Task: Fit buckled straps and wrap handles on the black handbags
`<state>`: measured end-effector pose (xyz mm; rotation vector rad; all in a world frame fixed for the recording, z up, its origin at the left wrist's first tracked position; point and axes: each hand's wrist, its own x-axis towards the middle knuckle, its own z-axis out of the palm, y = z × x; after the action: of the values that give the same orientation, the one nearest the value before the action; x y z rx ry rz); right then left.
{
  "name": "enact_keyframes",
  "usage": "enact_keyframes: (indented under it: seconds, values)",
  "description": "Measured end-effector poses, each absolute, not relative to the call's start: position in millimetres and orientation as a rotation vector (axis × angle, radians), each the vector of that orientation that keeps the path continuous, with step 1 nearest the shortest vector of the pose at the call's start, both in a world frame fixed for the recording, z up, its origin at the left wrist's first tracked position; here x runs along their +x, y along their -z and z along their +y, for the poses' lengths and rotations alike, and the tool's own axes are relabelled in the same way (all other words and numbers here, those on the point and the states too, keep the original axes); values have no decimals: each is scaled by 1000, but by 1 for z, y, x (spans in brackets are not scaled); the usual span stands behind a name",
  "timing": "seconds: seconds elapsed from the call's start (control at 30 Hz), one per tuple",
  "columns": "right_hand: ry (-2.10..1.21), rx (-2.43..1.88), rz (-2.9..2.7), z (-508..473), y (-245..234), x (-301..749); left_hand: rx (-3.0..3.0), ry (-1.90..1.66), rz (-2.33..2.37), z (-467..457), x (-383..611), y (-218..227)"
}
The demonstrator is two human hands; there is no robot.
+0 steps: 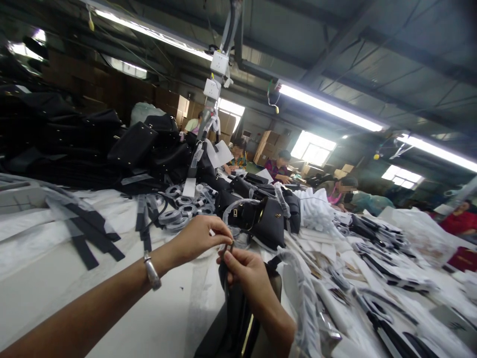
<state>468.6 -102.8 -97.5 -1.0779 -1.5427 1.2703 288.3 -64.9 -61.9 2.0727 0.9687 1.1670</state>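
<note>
Bare tabletop [149,320] leaves a low passage between the left forearm [100,301] and the black bag [231,323] under the right hand [248,276]. Farther in, plastic-wrapped coils [179,211] and a black handbag [270,226] stand in the way — and a plastic-sleeved handle [304,293] crowds the right wrist's outer side.

Single head-worn view, canted, facing forward and down
From above the tabletop [160,318], it looks past the left hand [203,236] and right hand [249,273], both near, toward distant windows [313,148] (the ceiling lamps [330,107] slope down rightward).
</note>
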Motion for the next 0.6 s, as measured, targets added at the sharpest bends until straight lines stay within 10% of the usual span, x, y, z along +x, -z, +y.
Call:
enact_keyframes:
  seconds: [0.6]
  values:
    - [-1199, -1037, -1655, -105, 97, 472, 2862, -946, 1230, -75, 289, 64]
